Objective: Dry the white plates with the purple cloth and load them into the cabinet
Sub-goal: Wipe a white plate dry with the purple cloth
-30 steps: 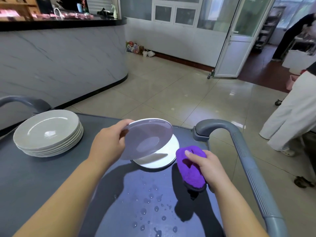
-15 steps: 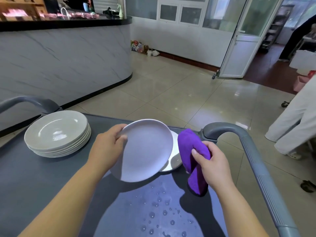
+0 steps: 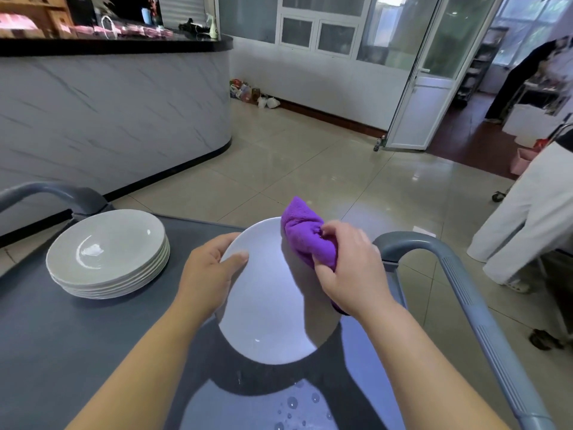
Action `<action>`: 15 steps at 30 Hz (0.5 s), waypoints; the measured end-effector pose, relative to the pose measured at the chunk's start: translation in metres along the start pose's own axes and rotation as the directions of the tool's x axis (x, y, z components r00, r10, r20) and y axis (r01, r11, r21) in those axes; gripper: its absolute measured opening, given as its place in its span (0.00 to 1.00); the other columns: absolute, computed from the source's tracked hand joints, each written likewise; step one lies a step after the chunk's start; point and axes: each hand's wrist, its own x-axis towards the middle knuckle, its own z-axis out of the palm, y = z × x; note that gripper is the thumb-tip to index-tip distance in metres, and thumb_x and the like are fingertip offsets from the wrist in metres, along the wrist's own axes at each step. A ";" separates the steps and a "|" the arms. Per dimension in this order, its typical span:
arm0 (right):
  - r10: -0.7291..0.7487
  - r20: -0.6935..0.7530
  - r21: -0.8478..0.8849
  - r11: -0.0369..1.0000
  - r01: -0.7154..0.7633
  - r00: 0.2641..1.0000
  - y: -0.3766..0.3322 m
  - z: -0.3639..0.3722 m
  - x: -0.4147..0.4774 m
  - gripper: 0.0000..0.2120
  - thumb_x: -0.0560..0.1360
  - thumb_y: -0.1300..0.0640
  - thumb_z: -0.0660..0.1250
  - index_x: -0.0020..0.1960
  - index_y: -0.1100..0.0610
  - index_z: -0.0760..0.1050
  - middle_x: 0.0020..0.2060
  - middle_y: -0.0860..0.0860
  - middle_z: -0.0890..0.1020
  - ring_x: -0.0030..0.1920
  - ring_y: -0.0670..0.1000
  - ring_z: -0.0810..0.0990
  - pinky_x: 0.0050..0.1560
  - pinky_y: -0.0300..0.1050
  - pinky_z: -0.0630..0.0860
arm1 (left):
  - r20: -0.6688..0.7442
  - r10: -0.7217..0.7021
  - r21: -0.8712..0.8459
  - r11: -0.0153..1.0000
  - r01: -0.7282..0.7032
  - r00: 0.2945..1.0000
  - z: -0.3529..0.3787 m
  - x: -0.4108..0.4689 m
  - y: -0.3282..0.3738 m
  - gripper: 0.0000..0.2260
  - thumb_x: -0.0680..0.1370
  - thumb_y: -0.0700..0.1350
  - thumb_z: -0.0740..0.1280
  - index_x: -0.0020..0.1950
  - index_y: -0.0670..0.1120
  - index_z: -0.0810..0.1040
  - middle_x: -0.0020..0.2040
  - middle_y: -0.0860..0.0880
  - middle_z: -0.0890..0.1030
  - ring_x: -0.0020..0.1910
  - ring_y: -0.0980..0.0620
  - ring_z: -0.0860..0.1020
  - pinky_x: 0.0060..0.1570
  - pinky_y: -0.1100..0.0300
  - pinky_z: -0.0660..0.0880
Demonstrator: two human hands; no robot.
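Plate (image 3: 269, 308), white and tilted, held above a dark grey table (image 3: 62, 352). A person's left hand (image 3: 210, 274) grips it by the left rim, with the thumb curled over the face and the fingers hidden behind. The right hand (image 3: 350, 268) is closed around a bunched purple cloth (image 3: 307, 240) and presses it against the plate's upper right edge. One corner of the cloth pokes up past the rim.

At the far left of the table, well apart from the held plate, a stack of plates (image 3: 105, 256) sits flat. Water drops (image 3: 291, 401) bead on the table's near edge, below the plate. A grey handle rail (image 3: 465, 290) arches along the table's right side, just beyond the right hand, and a second rail (image 3: 55, 193) curves behind the stack.

Across the tiled floor (image 3: 294, 169), a marble-patterned counter (image 3: 108, 119) bends along the left wall and a glass door (image 3: 434, 72) stands open at the rear right. Another person in white clothing (image 3: 527, 218) stands at the right edge of the room.
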 end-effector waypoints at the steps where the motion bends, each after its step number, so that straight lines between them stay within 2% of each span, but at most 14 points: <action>1: -0.005 0.028 -0.094 0.996 0.008 1.000 -0.001 0.000 0.002 0.30 0.65 0.52 0.61 0.68 0.44 0.65 0.49 0.47 0.75 0.49 0.55 0.74 0.48 0.51 0.69 | 0.015 -0.007 -0.006 1.000 0.007 1.000 -0.002 0.000 0.001 0.13 0.69 0.44 0.67 0.46 0.61 0.84 0.44 0.51 0.86 0.43 0.47 0.84 0.51 0.43 0.80; 3: -0.036 0.035 -0.232 0.972 0.044 0.999 -0.003 0.000 0.004 0.38 0.64 0.50 0.60 0.73 0.36 0.54 0.50 0.49 0.72 0.46 0.54 0.73 0.45 0.51 0.69 | 0.045 -0.008 0.028 1.000 0.007 0.999 -0.007 0.000 0.001 0.13 0.72 0.42 0.68 0.47 0.60 0.84 0.44 0.51 0.86 0.43 0.47 0.84 0.50 0.45 0.80; 6: -0.123 0.015 -0.246 0.962 0.123 0.992 -0.004 0.005 0.005 0.33 0.67 0.46 0.62 0.71 0.38 0.61 0.62 0.55 0.71 0.56 0.60 0.74 0.47 0.55 0.73 | 0.057 -0.015 0.056 0.998 0.012 0.998 -0.012 0.002 0.001 0.16 0.76 0.37 0.66 0.47 0.58 0.84 0.43 0.51 0.86 0.42 0.48 0.84 0.47 0.49 0.80; 9: -0.092 0.050 -0.126 0.987 0.098 0.995 -0.003 0.011 0.004 0.31 0.70 0.33 0.58 0.71 0.38 0.66 0.72 0.49 0.66 0.66 0.57 0.70 0.55 0.56 0.72 | 0.065 -0.017 0.028 0.999 0.015 0.998 -0.012 0.001 0.002 0.15 0.77 0.35 0.65 0.47 0.56 0.84 0.42 0.51 0.86 0.39 0.49 0.84 0.43 0.53 0.79; 12: 0.057 0.048 0.069 0.996 -0.060 0.997 -0.002 0.015 0.004 0.23 0.74 0.34 0.59 0.69 0.29 0.63 0.70 0.43 0.67 0.67 0.49 0.70 0.61 0.52 0.71 | 0.039 0.003 -0.038 0.999 -0.001 0.999 -0.009 0.000 0.002 0.17 0.77 0.35 0.65 0.44 0.57 0.85 0.41 0.51 0.86 0.38 0.49 0.83 0.39 0.55 0.79; 15: 0.149 0.058 0.200 0.967 -0.157 0.987 0.002 0.022 -0.004 0.21 0.77 0.40 0.62 0.64 0.22 0.58 0.62 0.41 0.75 0.62 0.45 0.72 0.59 0.45 0.70 | -0.032 0.009 -0.136 0.991 -0.013 0.999 -0.007 0.002 0.000 0.18 0.77 0.34 0.65 0.42 0.57 0.85 0.41 0.51 0.86 0.38 0.50 0.83 0.38 0.57 0.80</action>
